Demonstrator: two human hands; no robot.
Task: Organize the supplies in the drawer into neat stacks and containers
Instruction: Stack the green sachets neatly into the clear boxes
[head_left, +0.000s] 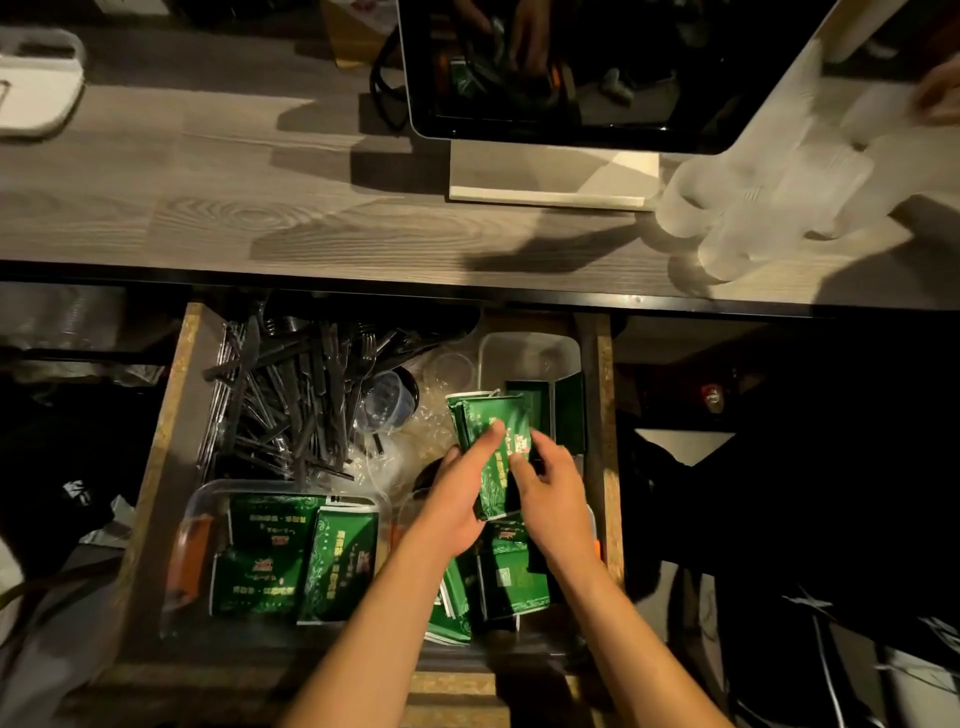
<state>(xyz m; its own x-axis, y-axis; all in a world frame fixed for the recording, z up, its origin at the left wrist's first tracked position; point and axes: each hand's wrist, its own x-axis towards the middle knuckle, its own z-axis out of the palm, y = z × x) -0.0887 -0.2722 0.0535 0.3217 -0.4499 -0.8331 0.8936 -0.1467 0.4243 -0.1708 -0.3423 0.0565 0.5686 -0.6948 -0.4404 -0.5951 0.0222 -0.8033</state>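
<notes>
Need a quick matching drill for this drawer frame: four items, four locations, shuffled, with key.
Items
1. pile of black plastic cutlery
2. stack of green printed packets
3. clear plastic cup stacks
4. rectangular clear plastic tub

Locations
A. on the wooden countertop, right side
B. held between left hand and right hand
C. drawer's far right corner
D. drawer's far left part

Pairs: 1-D, 2-B, 3-A, 4-C

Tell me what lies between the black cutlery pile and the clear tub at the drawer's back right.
In the head view, small clear plastic cups and crumpled clear wrap lie between the black cutlery and the clear tub.
</notes>
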